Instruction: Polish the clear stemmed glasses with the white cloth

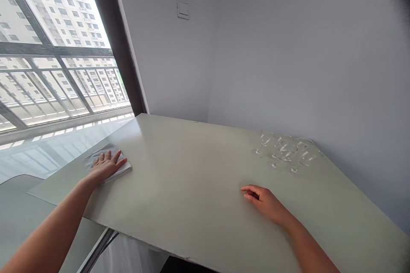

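My left hand [108, 165] lies flat with fingers spread on a folded white cloth [123, 170] near the left side of the pale glass-topped table [179, 179]. Part of the cloth is hidden under the palm. My right hand [261, 199] rests low over the table's right half, its fingers loosely curled and the thumb apart, with nothing seen in it. Beyond it, several clear stemmed glasses [286, 152] are grouped close together near the back right edge. They overlap, so I cannot make out each one.
Grey walls [282, 51] meet in a corner behind the table, with a white switch [183, 9] on one. At left is a large window [57, 68] with railings outside. A smooth pale chair [19, 209] stands against the table's left front side.
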